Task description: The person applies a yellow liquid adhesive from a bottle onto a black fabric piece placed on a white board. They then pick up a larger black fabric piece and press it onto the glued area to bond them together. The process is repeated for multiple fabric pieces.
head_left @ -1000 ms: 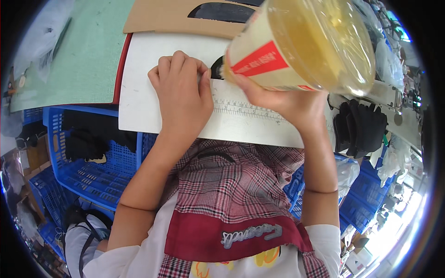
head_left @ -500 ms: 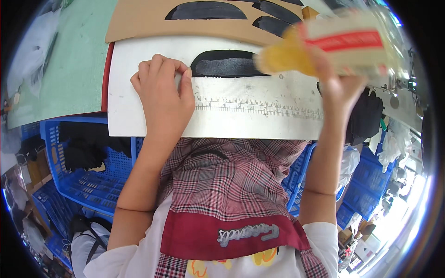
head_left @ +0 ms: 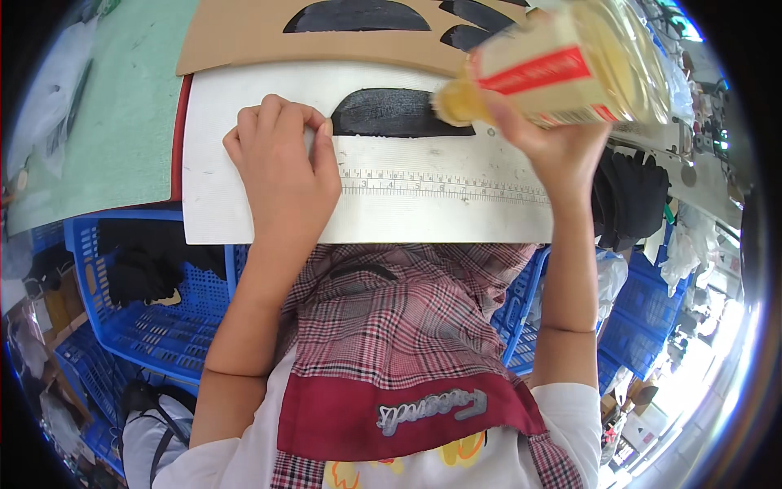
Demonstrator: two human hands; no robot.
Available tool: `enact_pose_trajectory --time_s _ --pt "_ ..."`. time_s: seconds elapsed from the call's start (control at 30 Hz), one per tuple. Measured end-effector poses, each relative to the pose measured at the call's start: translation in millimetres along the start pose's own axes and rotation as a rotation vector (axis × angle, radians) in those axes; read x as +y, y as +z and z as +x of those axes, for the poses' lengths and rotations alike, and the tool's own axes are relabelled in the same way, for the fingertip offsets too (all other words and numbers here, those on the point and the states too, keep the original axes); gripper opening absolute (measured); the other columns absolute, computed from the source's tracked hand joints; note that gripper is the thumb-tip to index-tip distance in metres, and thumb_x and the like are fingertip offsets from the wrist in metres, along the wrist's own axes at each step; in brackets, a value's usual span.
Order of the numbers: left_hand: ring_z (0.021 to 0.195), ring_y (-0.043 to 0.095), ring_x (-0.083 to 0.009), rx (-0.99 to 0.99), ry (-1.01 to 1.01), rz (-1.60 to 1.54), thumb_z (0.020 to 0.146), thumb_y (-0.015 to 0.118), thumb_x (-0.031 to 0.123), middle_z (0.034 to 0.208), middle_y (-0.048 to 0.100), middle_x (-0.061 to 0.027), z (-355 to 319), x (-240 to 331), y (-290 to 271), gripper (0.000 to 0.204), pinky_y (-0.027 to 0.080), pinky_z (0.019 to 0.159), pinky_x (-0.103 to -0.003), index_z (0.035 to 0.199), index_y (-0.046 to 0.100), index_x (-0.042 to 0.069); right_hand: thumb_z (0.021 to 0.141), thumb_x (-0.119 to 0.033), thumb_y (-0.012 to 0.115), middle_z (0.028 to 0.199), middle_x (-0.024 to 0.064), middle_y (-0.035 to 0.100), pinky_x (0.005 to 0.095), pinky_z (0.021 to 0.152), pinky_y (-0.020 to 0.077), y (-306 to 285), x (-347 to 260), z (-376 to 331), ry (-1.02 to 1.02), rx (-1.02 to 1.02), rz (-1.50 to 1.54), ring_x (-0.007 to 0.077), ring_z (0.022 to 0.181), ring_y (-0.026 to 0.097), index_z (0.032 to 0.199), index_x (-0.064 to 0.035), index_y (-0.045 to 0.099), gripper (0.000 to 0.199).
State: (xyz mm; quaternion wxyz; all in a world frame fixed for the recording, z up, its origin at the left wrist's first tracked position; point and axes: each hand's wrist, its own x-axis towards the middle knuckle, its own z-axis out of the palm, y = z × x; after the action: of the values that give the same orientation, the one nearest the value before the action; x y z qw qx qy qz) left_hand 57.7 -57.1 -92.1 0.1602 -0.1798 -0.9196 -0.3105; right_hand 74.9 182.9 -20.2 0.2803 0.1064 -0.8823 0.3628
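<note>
White board (head_left: 244, 220) bears one ruler (head_left: 444, 186), left hand (head_left: 281, 175) flat; right hand's (head_left: 542, 138) grip holds one bottle (head_left: 570, 65).

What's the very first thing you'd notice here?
The big clear bottle of yellow liquid, tipped sideways in the right hand at the upper right. Its mouth meets a black curved piece on the white board, where the left hand presses down.

Person wore a white short-sleeved tee with a yellow print, plus a red-and-white plaid cloth with a dark red band draped down the front. Both forearms were bare, no gloves.
</note>
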Motion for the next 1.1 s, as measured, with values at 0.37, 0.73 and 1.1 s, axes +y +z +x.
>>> enact_pose_trajectory --time_s 0.37,0.73,1.1 --pt "0.095 0.051 -0.0248 -0.038 -0.073 -0.028 0.094 0.05 0.014 0.096 0.061 -0.0063 0 -2 -24 0.019 0.034 0.091 -0.039 0.1 0.065 0.003 0.084 -0.048 0.057 0.113 0.0236 0.06 0.0396 0.094 0.0461 -27 15 -64 0.539 0.457 0.725 0.0309 0.104 0.061 0.128 0.0045 0.044 0.07" --pt "0.102 0.046 -0.0283 -0.003 0.123 0.211 0.087 0.059 0.013 0.109 0.055 -0.0106 -15 11 -22 0.03 0.032 0.09 -0.043 0.114 0.062 0.0 0.083 -0.055 0.056 0.111 0.0228 0.059 0.0383 0.088 0.0482 11 3 -99 0.598 0.295 0.953 0.0327 0.106 0.059 0.129 0.0031 0.04 0.076" --pt "0.092 0.054 -0.0193 0.007 -0.183 -0.082 0.084 0.064 0.008 0.094 0.063 -0.0059 -5 23 -21 0.022 0.041 0.088 -0.032 0.105 0.064 0.002 0.082 -0.053 0.058 0.111 0.021 0.058 0.0381 0.085 0.0496 10 0 -98 0.585 0.278 1.012 0.0327 0.105 0.058 0.128 0.0026 0.041 0.074"
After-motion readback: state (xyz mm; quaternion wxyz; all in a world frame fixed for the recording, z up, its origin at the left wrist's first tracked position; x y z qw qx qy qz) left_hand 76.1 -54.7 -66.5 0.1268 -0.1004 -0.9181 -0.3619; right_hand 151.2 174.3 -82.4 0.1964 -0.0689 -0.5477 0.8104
